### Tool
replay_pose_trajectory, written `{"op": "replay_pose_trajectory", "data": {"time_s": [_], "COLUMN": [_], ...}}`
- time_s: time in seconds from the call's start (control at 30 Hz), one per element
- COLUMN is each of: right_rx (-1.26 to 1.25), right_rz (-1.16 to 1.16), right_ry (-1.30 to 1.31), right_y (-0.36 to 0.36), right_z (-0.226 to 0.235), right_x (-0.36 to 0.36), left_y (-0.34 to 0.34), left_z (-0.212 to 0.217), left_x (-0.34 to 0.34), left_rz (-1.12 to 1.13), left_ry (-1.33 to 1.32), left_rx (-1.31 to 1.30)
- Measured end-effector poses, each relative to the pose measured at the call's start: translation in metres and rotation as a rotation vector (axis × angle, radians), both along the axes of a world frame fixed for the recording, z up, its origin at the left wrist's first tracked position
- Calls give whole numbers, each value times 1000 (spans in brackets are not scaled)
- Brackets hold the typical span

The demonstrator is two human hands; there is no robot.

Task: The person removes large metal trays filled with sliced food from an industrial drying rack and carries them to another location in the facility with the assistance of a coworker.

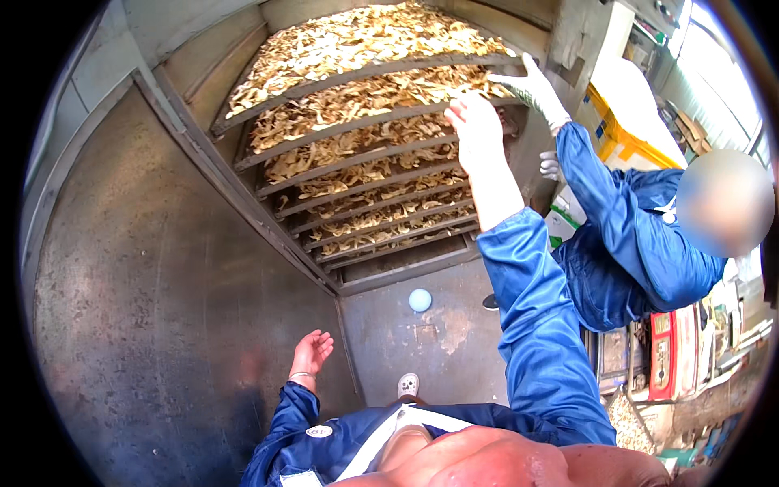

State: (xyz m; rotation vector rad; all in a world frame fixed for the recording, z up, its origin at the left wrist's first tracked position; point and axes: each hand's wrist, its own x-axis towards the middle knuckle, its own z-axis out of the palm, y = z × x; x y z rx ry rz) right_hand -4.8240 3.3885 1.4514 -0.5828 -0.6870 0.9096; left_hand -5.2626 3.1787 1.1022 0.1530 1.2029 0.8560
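Note:
My right hand [480,134] is raised on an outstretched arm in front of a rack of stacked trays. Its fingers reach up over the front edge of the second tray [349,123], apart and slightly bent; no held thing shows. Whether they touch the tray I cannot tell. Pale brown dried slices [373,36] lie heaped on the top tray [365,71], and more fill the trays below. Low on the left, my left hand [311,351] hangs with nothing in it, fingers apart, near a large metal door [170,276].
A co-worker in blue [625,219] stands at the right, one gloved hand [531,91] at the top tray's right corner. A pale blue round object [419,300] lies on the floor. Behind the co-worker are a yellow-edged container [629,134] and a red machine [664,357].

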Motion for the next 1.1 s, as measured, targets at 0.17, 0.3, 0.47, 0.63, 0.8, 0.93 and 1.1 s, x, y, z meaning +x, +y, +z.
{"op": "replay_pose_trajectory", "data": {"time_s": [0.17, 0.3, 0.47, 0.63, 0.8, 0.93, 1.1], "right_rx": [-383, -664, -376, -188, -227, -237, -147], "right_rz": [-152, -214, -79, 52, 13, -83, -436], "right_ry": [-104, -72, 221, 275, 197, 147, -994], "right_y": [64, 103, 153, 145, 104, 64, 16], "right_z": [63, 34, 2, -13, 0, -2, -5], "right_x": [-22, -22, 3, 16, 6, 6, 21], "left_y": [-8, -13, 2, 13, 19, 24, 67], "left_z": [-2, -12, -5, 15, 32, 67, 167], "left_x": [-8, -17, -25, -17, -5, 13, 20], "left_rz": [78, 136, 182, 184, 153, 149, 185], "left_ry": [-58, -72, -97, -89, -43, 73, 95], "left_rx": [-6, -64, 3, 71, 134, 252, 463]}}
